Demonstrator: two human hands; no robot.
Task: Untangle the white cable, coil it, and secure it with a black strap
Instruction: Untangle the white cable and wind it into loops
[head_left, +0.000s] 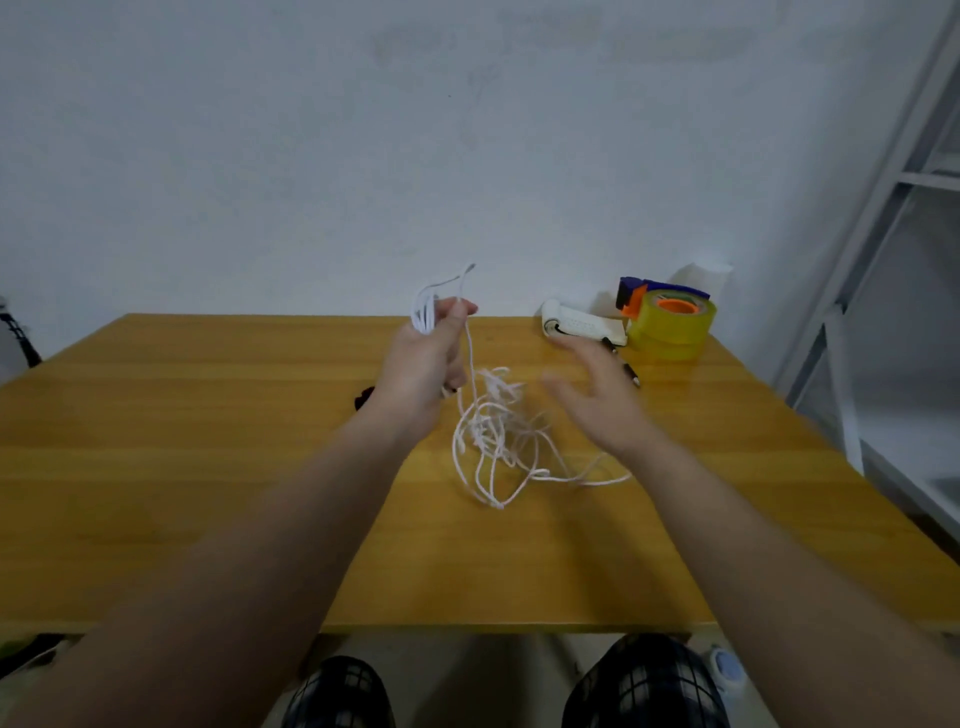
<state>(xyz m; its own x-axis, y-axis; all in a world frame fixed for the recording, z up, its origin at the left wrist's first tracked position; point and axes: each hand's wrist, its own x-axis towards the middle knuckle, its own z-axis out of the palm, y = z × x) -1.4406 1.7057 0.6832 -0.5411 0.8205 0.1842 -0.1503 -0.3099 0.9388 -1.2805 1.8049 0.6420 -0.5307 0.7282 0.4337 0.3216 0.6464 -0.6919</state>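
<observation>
Our left hand (423, 364), at frame centre, keeps its grip closed around a few coiled loops of the white cable (493, 431), whose plug end pokes above the fingers. From there a strand drops to the tangle on the tabletop (208, 415), lower right. Our right hand (597, 400) hovers open, blurred, holding nothing.

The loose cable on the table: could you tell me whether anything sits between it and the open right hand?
Nothing visible does. The right hand hovers open beside the cable tangle; the tape lies farther back.
</observation>
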